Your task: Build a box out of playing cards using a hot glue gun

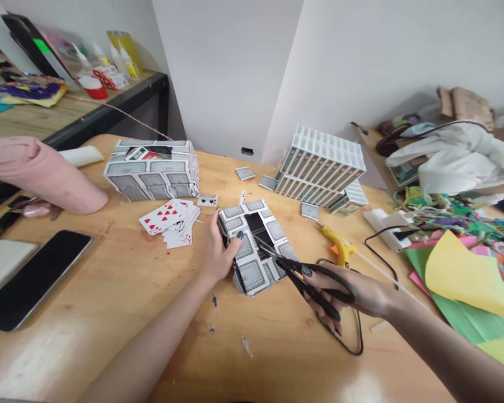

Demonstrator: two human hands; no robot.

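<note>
My left hand [222,249] grips the left side of a box covered in playing cards [252,274], its thumb on top. A long dark slot [256,229] runs along the box's upper face. Black-handled scissors [306,277] are in my right hand [344,291], fingers through the loops. The blades point into or over the slot; how deep they reach I cannot tell. Left of the box lie loose playing cards [168,218], with a card piece [208,200] behind them. A small cut strip of card [242,197] sits at the box's far edge.
A larger card-covered box [151,173] stands at the back left. Stacked card packs [319,162] rise at the back right. A yellow glue gun [338,246] with a black cable lies to the right, near coloured paper [466,280]. A phone [37,280] and pink tumbler [50,173] are left.
</note>
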